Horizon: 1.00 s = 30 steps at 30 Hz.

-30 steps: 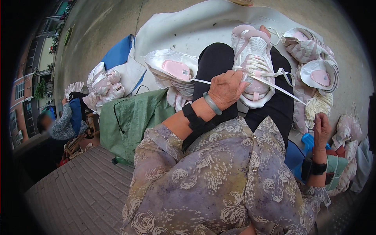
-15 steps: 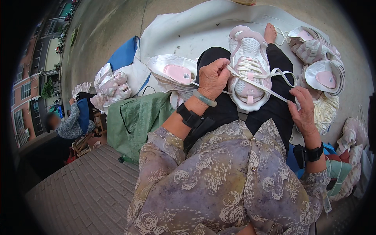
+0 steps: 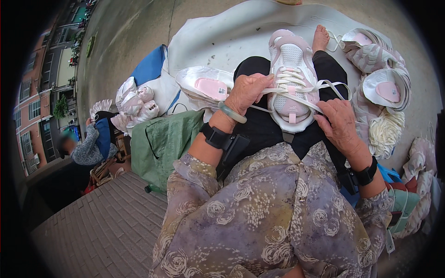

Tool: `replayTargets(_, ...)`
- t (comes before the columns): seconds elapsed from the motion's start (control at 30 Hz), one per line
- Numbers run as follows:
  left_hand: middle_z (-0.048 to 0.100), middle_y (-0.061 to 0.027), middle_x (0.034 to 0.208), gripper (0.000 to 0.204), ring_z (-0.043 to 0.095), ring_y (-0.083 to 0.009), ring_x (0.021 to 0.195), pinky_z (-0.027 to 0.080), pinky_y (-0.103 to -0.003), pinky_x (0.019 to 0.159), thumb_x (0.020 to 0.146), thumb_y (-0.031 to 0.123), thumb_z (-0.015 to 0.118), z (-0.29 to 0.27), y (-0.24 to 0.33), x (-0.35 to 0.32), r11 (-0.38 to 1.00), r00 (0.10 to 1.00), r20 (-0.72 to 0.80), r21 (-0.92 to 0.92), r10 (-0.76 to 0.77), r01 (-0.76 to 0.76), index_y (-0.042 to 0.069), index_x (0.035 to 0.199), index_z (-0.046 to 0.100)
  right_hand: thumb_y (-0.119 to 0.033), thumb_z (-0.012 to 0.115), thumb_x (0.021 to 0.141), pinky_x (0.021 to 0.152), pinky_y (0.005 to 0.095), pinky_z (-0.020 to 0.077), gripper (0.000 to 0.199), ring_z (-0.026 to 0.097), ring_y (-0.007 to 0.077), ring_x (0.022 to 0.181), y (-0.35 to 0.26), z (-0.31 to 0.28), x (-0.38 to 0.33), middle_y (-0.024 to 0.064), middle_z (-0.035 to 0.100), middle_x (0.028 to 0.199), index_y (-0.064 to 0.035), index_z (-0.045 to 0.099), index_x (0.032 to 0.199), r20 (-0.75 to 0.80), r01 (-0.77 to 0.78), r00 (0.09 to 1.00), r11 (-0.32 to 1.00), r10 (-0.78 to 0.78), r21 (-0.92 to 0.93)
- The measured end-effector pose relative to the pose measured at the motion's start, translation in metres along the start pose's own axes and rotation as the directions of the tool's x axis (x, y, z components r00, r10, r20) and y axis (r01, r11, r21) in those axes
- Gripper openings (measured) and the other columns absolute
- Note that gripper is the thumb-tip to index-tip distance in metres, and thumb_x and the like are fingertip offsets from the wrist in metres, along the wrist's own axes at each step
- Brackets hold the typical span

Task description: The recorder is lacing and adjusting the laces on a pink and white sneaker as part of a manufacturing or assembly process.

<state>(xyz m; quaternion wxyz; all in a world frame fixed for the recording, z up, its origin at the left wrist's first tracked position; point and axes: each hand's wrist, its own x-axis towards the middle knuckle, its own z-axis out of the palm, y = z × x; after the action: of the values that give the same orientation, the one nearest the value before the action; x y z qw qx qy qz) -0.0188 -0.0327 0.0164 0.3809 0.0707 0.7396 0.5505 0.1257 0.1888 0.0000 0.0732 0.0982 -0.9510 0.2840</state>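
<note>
A white and pink sneaker upper point(image 3: 293, 54) lies across my lap, its tongue pointing away from me and white cord crossed over its front. My left hand point(image 3: 248, 95) pinches one end of the cream shoelace point(image 3: 278, 90) at the shoe's left edge. At its right edge, my right hand point(image 3: 336, 120) has thumb and fingers closed on another stretch of lace. Between the hands the lace runs over the pink and white upper, and a loose loop hangs off to the right. Whatever lies under the fingertips is hidden.
Stacked shoe uppers point(image 3: 211, 88) lie left of my knee, more point(image 3: 387, 90) to the right. A bundle of cream laces point(image 3: 385, 132) sits by my right arm. Beside my left arm is a green bag point(image 3: 164, 141). A white sheet point(image 3: 222, 39) covers the ground; a person point(image 3: 90, 146) sits far left.
My right hand has moved left and inward, from out beside the shoe to its right edge, and its lace has shortened. My left hand has shifted slightly, still pinching lace.
</note>
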Motion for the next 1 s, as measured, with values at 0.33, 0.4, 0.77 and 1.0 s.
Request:
replayTargets(0.33, 0.054, -0.0052, 0.070, 0.050, 0.046, -0.0104, 0.065, 0.037, -0.024, 0.060, 0.089, 0.045, 0.048, -0.010, -0.015, 0.003, 0.993, 0.998, -0.025, -0.100, 0.053, -0.055, 0.000, 0.071, 0.062, -0.009, 0.059, 0.081, 0.053, 0.0273, 0.0374, 0.013, 0.048, 0.0155, 0.057, -0.016, -0.028, 0.001, 0.0070, 0.051, 0.062, 0.0021, 0.057, 0.076, 0.069, -0.267, 0.957, 0.769, 0.281, 0.580)
replayTargets(0.4, 0.053, -0.0048, 0.076, 0.048, 0.048, -0.0109, 0.070, 0.038, -0.024, 0.062, 0.090, 0.044, 0.047, -0.004, -0.016, 0.003, 0.989, 0.989, 0.028, -0.028, 0.145, -0.144, 0.001, 0.074, 0.061, -0.009, 0.059, 0.081, 0.052, 0.0251, 0.0357, 0.014, 0.046, 0.0124, 0.056, -0.005, -0.046, -0.015, 0.0049, 0.050, 0.060, 0.0022, 0.057, 0.074, 0.040, -0.313, 0.939, 0.798, 0.343, 0.515)
replayTargets(0.77, 0.053, -0.0079, 0.079, 0.042, 0.051, -0.0200, 0.077, 0.041, -0.029, 0.071, 0.087, 0.040, 0.053, 0.004, -0.031, 0.014, 0.897, 0.919, -0.067, 0.257, 0.389, -0.360, 0.000, 0.077, 0.062, -0.020, 0.064, 0.080, 0.051, 0.0244, 0.0333, 0.024, 0.043, 0.0091, 0.057, 0.005, -0.040, -0.042, 0.0017, 0.047, 0.059, -0.0004, 0.051, 0.076, 0.420, -0.597, 0.802, 0.600, 0.426, 0.532)
replayTargets(1.0, 0.058, -0.0104, 0.090, 0.011, 0.053, -0.0263, 0.085, 0.040, -0.033, 0.077, 0.077, 0.014, 0.062, 0.034, -0.007, -0.007, 0.465, 0.633, 0.032, 0.650, 0.773, -0.601, 0.003, 0.079, 0.061, -0.023, 0.069, 0.073, 0.056, 0.0347, 0.0444, 0.035, 0.054, 0.0282, 0.066, -0.024, 0.002, 0.003, 0.0118, 0.051, 0.083, -0.0042, 0.047, 0.093, -0.140, -0.233, 0.954, 0.951, 0.264, 0.204)
